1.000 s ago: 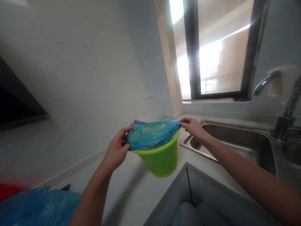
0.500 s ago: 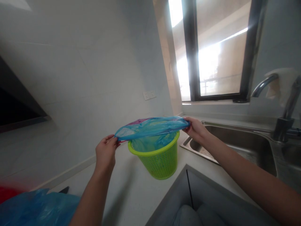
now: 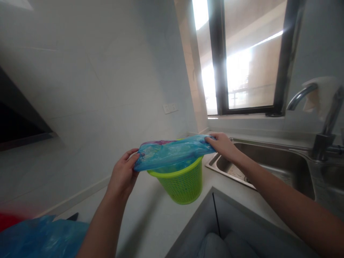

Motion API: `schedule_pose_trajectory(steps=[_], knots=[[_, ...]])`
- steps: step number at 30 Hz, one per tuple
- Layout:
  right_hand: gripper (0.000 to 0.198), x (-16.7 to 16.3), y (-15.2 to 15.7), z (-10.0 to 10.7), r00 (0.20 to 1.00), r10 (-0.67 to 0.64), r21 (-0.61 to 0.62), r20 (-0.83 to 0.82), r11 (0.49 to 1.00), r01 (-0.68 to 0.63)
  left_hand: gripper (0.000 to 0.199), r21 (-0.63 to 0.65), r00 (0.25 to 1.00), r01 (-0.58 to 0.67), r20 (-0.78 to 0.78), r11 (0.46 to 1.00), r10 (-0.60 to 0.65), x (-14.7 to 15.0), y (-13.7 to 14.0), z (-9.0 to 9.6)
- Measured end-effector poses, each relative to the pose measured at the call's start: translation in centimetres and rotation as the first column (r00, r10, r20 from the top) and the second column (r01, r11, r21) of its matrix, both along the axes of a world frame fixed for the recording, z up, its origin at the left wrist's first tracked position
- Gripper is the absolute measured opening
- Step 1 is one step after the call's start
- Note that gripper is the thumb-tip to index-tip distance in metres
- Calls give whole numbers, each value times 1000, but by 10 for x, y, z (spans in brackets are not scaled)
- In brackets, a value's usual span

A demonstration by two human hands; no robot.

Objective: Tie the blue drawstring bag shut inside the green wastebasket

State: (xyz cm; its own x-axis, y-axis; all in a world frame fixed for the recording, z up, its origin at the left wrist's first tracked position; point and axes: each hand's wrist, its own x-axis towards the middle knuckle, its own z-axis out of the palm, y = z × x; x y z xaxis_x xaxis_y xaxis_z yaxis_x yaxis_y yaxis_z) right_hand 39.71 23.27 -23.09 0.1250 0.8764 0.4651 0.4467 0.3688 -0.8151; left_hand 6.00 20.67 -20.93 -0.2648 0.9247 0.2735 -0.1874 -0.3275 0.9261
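A thin blue plastic bag (image 3: 172, 153) with a purple-pink patch along its far edge is stretched across the mouth of a green latticed plastic basket (image 3: 181, 186). My left hand (image 3: 124, 172) pinches the bag's left end, thumb on top, just outside the basket's rim. At the right end, my right hand (image 3: 221, 144) grips the bag between thumb and fingers, near the corner of the sink. Part of the bag hangs down inside the basket, which stands upright on the counter. The bag's front edge covers much of the rim.
A steel sink (image 3: 271, 168) with a chrome faucet (image 3: 303, 95) lies to the right. More blue plastic (image 3: 43, 236) is at the lower left, beside something red. The pale counter (image 3: 150, 222) ends at a grey cabinet front (image 3: 228, 215). A wall socket (image 3: 170, 108) sits behind.
Both hands have shifted their hold, and the bag's front edge has folded outward and lower over the rim. My left hand has moved slightly right; the basket has stayed in place.
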Motion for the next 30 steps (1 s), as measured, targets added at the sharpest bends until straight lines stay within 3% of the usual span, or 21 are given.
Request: schedule_pose_trajectory(steps=[2, 5, 6, 8, 14, 16, 18, 20, 21, 23, 25, 26, 28, 29, 30], knots=[[24, -2, -1, 3, 948, 105, -68, -301, 989, -131, 42, -12, 997, 5, -79, 1000, -6, 3, -4, 0], [13, -4, 0, 7, 655, 220, -70, -722, 920, -386, 48, -19, 987, -21, -161, 1000, 18, 5, -6, -1], [11, -4, 1, 9, 575, 227, -61, -786, 897, -438, 49, -19, 984, -36, -178, 999, 32, 6, -6, -1], [11, -3, 2, 10, 494, 221, -61, -841, 868, -493, 50, -24, 978, -63, -199, 998, 57, 6, -5, -2], [7, 4, 3, 13, 400, 203, -93, -894, 788, -608, 43, 29, 967, -173, -185, 984, 176, -1, 2, -3], [13, 5, 4, 11, 429, 244, -93, -870, 773, -628, 39, 83, 955, -242, -157, 967, 252, -5, 3, -3], [26, 6, 4, 7, 594, 270, -119, -758, 838, -533, 35, 127, 945, -288, -124, 949, 304, -7, 3, -3], [38, 7, 5, 2, 839, 181, -85, -514, 962, -259, 33, 170, 935, -321, -100, 932, 340, -8, 1, -3], [40, 8, 5, 0, 930, 76, -11, -360, 996, -86, 31, 193, 930, -333, -95, 923, 355, -8, 0, -3], [41, 10, 6, -4, 984, -149, 179, -97, 970, 165, 28, 237, 922, -348, -89, 907, 377, -9, -1, -4], [33, 11, 6, -5, 956, -289, 255, 48, 929, 268, 26, 267, 918, -354, -86, 896, 388, -9, -1, -5], [24, 12, 6, -5, 949, -302, 223, 85, 934, 277, 26, 274, 917, -353, -89, 895, 389, -9, 0, -6], [3, 14, 7, -1, 978, -199, 28, 57, 980, 198, 27, 268, 915, -354, -100, 896, 391, -10, 1, -6], [7, 15, 6, 1, 995, -95, -112, -38, 990, 91, 28, 257, 913, -356, -108, 899, 392, -11, 2, -6], [10, 17, 6, 4, 982, 21, -244, -187, 967, -67, 29, 242, 911, -361, -115, 901, 396, -12, 3, -6]])
